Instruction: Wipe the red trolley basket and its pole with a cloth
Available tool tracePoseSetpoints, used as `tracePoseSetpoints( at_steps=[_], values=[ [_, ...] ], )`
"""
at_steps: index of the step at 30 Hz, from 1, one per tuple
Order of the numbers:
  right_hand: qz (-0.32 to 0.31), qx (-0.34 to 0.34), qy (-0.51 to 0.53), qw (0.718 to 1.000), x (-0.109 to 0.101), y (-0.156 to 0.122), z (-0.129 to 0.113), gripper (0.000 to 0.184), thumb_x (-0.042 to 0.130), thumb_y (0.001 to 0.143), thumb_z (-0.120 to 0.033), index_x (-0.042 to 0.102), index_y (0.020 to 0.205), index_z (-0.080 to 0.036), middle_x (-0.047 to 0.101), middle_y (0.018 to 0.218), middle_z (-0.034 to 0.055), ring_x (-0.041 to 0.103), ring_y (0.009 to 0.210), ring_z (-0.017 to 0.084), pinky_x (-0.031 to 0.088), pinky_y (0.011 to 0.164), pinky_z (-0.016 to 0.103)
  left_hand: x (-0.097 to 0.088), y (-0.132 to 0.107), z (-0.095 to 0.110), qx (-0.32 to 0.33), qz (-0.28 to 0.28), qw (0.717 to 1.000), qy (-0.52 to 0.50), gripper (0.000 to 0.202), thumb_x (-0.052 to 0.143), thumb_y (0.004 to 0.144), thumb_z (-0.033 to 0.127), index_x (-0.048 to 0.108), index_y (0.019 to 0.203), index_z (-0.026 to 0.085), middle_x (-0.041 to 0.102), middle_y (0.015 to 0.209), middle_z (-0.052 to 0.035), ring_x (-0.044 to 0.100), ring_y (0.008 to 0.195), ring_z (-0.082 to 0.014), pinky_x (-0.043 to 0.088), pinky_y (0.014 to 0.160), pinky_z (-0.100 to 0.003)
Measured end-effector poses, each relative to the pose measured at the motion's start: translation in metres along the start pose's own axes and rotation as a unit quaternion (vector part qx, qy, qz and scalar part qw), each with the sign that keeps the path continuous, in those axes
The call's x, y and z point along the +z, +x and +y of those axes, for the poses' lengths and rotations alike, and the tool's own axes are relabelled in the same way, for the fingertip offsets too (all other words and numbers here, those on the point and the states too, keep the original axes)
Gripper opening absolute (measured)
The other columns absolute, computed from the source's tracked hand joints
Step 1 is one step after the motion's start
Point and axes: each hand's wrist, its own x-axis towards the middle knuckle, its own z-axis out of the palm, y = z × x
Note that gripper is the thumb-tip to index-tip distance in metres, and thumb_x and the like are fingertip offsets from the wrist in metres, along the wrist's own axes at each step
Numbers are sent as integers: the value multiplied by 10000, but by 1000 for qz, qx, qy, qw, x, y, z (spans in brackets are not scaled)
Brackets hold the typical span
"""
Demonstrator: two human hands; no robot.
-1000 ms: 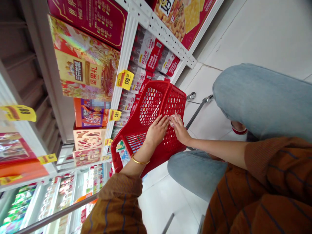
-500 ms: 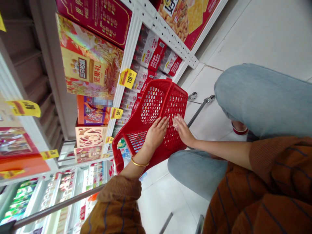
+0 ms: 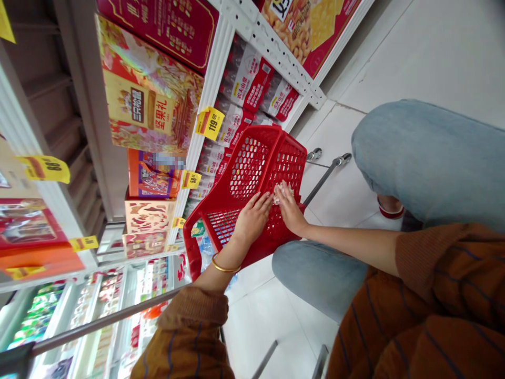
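Note:
A red plastic shopping basket [image 3: 252,173] with perforated walls sits tilted in front of me, its metal handle [image 3: 325,179] lying toward the floor. My left hand [image 3: 252,218], with a gold bangle [image 3: 223,265] on its wrist, lies flat against the basket's mesh, its fingers slightly apart. My right hand [image 3: 290,209] rests on the same wall. Its fingertips touch a small whitish item [image 3: 282,193], too small to identify. Whether those fingers grip it, I cannot tell.
Store shelves on the left hold nut gift boxes [image 3: 148,92] and shrink-wrapped bottled water [image 3: 246,73], with yellow price tags [image 3: 210,122]. My jeans-covered knees [image 3: 418,158] flank the basket. White floor tiles [image 3: 434,52] spread to the upper right.
The basket and both hands have shifted slightly up and right in the view. The right fingertips have moved a little higher, and the whitish item has moved with them.

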Motion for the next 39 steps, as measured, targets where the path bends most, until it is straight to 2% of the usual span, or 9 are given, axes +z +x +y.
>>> tracePoseSetpoints(
  at_steps=[7, 13, 15, 18, 21, 24, 29, 35, 39],
  values=[
    [-64, -18, 13, 998, 13, -39, 4, 688, 247, 941, -58, -3, 1498, -374, -40, 1603, -28, -19, 1469, 198, 140, 1190, 520, 1, -4, 0, -2, -3, 1000, -2, 483, 338, 945, 181, 397, 1412, 70, 321, 1523, -95, 222, 1440, -217, 148, 1211, -406],
    [-138, -42, 24, 989, -3, -60, 7, 621, 246, 963, -100, 94, 1500, -373, 48, 1602, -22, 34, 1468, 195, 190, 1181, 503, 6, -8, 4, -7, 2, 1000, -3, 497, 333, 947, 181, 364, 1427, 55, 306, 1529, -102, 212, 1443, -220, 152, 1210, -409],
    [-121, -21, 17, 992, -11, -52, 6, 586, 262, 979, -149, 104, 1505, -355, 36, 1603, -17, 49, 1468, 199, 184, 1188, 490, 8, -10, 6, -12, 7, 1000, -3, 503, 335, 946, 179, 349, 1434, 58, 299, 1532, -101, 205, 1445, -220, 141, 1213, -411],
    [-37, 2, 7, 999, -17, -23, 1, 572, 274, 991, -207, 77, 1508, -355, -25, 1603, -35, 50, 1470, 194, 154, 1201, 474, 12, -14, 10, -19, 10, 1000, -5, 498, 331, 945, 174, 362, 1431, 74, 295, 1535, -91, 200, 1447, -211, 123, 1217, -415],
    [31, 7, 3, 1000, -12, 6, -5, 577, 258, 994, -208, 43, 1506, -363, -74, 1599, -49, 48, 1471, 182, 154, 1204, 463, 13, -19, 13, -19, 2, 1000, -6, 488, 331, 943, 168, 386, 1420, 81, 305, 1531, -85, 218, 1442, -211, 125, 1217, -423],
    [43, 13, -4, 999, -2, 18, -10, 591, 251, 989, -187, 25, 1506, -364, -104, 1595, -56, 15, 1471, 184, 157, 1203, 460, 14, -22, 13, -16, -3, 1000, 3, 485, 315, 950, 166, 377, 1422, 76, 300, 1533, -80, 227, 1439, -211, 141, 1215, -421],
    [6, -15, -15, 1000, 8, -1, -9, 632, 243, 970, -122, 8, 1504, -365, -86, 1597, -48, -26, 1469, 197, 121, 1201, 496, 13, -24, 12, -16, -5, 1000, -1, 486, 313, 952, 163, 367, 1426, 72, 316, 1526, -83, 224, 1440, -205, 149, 1214, -407],
    [-54, -37, 6, 998, 16, -35, -4, 710, 240, 935, -44, -30, 1493, -389, -51, 1600, -43, -37, 1466, 188, 148, 1192, 513, 11, -24, 11, -9, -11, 1000, -7, 496, 318, 943, 156, 360, 1429, 68, 308, 1529, -84, 228, 1439, -208, 161, 1212, -402],
    [-84, -34, 9, 996, 20, -48, -3, 720, 230, 932, -33, -54, 1488, -390, -50, 1599, -50, -59, 1461, 179, 142, 1194, 506, 10, -23, 12, -10, -13, 1000, 0, 498, 308, 942, 151, 355, 1429, 56, 295, 1534, -89, 226, 1439, -208, 169, 1211, -402]
  ],
)
